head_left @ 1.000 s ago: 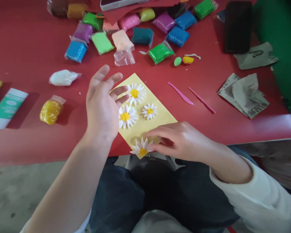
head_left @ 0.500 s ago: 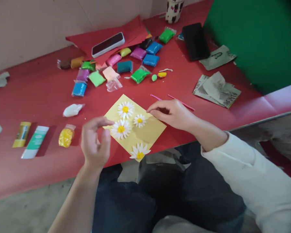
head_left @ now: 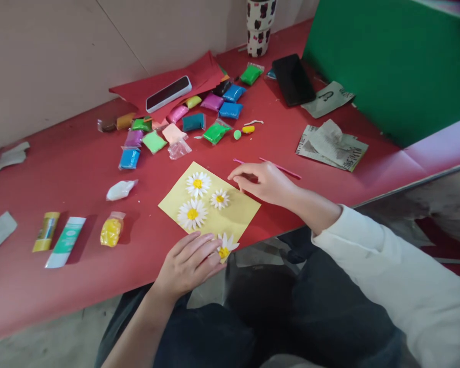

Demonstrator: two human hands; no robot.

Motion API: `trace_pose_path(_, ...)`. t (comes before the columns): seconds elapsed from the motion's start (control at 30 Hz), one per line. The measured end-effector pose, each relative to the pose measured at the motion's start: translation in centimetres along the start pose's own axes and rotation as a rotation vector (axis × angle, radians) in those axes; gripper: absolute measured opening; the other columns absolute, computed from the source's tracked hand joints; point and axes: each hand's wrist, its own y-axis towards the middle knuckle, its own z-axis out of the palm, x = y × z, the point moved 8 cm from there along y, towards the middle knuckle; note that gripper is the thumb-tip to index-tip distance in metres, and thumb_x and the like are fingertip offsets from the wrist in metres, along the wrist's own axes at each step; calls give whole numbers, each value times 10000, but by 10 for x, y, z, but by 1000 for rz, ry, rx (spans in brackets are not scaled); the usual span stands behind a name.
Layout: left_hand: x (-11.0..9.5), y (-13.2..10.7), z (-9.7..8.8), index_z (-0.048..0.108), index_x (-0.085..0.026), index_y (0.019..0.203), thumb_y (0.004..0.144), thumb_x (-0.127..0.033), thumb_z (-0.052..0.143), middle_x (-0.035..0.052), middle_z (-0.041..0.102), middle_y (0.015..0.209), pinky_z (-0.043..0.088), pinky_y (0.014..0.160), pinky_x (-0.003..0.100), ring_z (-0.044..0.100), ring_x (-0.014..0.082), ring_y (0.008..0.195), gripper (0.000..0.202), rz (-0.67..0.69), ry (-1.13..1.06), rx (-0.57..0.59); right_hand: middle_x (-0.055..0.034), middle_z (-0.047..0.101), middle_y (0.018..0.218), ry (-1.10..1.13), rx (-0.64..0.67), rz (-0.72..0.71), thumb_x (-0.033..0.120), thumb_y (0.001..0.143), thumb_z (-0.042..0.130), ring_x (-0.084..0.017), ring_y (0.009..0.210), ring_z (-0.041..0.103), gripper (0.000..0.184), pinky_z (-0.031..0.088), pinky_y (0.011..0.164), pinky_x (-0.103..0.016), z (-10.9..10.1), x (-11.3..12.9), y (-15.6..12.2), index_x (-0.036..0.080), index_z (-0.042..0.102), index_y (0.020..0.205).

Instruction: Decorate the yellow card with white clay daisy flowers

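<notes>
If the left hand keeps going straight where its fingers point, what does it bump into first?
The white paper daisy at the bottom corner of the yellow card. The left hand is right beside it, maybe already touching; depth is hard to tell.

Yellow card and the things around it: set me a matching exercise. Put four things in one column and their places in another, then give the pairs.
Things:
1. Left hand
2. Right hand
3. Black phone
4. Yellow clay packet

Places:
A. Beside the white tube
B. Next to the folded paper scrap
C. Against the daisy at the yellow card's near corner
D. Over the card's far edge, near the pink stick

Pairs: 1-C, 2-D, 3-B, 4-A
</notes>
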Motion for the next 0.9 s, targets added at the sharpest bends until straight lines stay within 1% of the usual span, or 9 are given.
trace_pose_path(0.1, 6, -1, -3, 629, -259, 876, 800, -287, 738, -40, 752, 950, 502, 962, 336, 693, 160, 946, 136, -42, -19, -5, -14, 744, 776, -139, -23, -153, 258, 889, 533, -110, 621, 622, 215, 405, 610, -236, 4, 12, -7, 188, 722, 964)
trace_pose_path(0.2, 14, -6, -4, 645, -266, 888, 813, -261, 723, -41, 751, 954, 504, 946, 346, 690, 167, 943, 109, -70, -25, 2, -3, 768, 835, -147, 46, -339, 227, 884, 540, -112, 643, 635, 202, 422, 639, -245, 17, 29, -16, 212, 726, 959)
trace_pose_path(0.3, 23, -11, -6, 654, -262, 888, 793, -261, 747, -31, 747, 951, 507, 938, 358, 683, 180, 944, 133, -92, -31, 7, 16, 773, 838, -172, 114, -412, 191, 869, 546, -102, 606, 620, 208, 432, 670, -258, 31, 35, -23, 231, 731, 954)
trace_pose_path(0.47, 35, -18, -4, 665, -254, 927, 760, -288, 780, -2, 740, 960, 510, 941, 371, 673, 206, 976, 206, -143, -60, 45, 27, 765, 821, -160, 148, -377, 181, 852, 558, -96, 569, 593, 220, 420, 669, -269, 36, 33, -23, 252, 738, 958)
trace_pose_path(0.57, 40, -21, 0, 667, -253, 911, 770, -267, 768, -1, 741, 966, 513, 939, 379, 673, 208, 974, 174, -173, -99, 77, 17, 764, 828, -128, 161, -342, 198, 856, 564, -99, 572, 581, 210, 410, 642, -265, 32, 31, -22, 244, 738, 963)
trace_pose_path(0.63, 43, -22, 2, 669, -255, 893, 779, -248, 755, -3, 741, 963, 516, 933, 375, 674, 203, 967, 142, -194, -134, 85, -1, 764, 849, -76, 157, -275, 225, 872, 559, -94, 573, 580, 199, 403, 601, -248, 27, 28, -17, 226, 735, 965)
trace_pose_path(0.7, 44, -21, 3, 673, -261, 901, 787, -250, 744, -3, 742, 964, 517, 931, 368, 675, 197, 963, 135, -206, -157, 88, -13, 752, 811, 9, 126, -155, 263, 886, 555, -87, 559, 576, 201, 396, 552, -226, 19, 20, -11, 203, 727, 971)
trace_pose_path(0.77, 44, -20, 3, 672, -262, 917, 791, -257, 739, 1, 742, 965, 517, 931, 366, 675, 195, 962, 143, -210, -167, 91, -9, 716, 719, 101, 65, -51, 287, 892, 551, -86, 542, 572, 214, 398, 523, -214, 10, 11, -4, 176, 716, 973)
trace_pose_path(0.9, 44, -18, 4, 664, -249, 908, 794, -250, 739, 5, 739, 958, 518, 919, 365, 670, 192, 952, 136, -207, -183, 93, 6, 637, 620, 240, -80, -6, 298, 900, 547, -91, 534, 579, 225, 434, 528, -218, -7, 2, 3, 145, 701, 961)
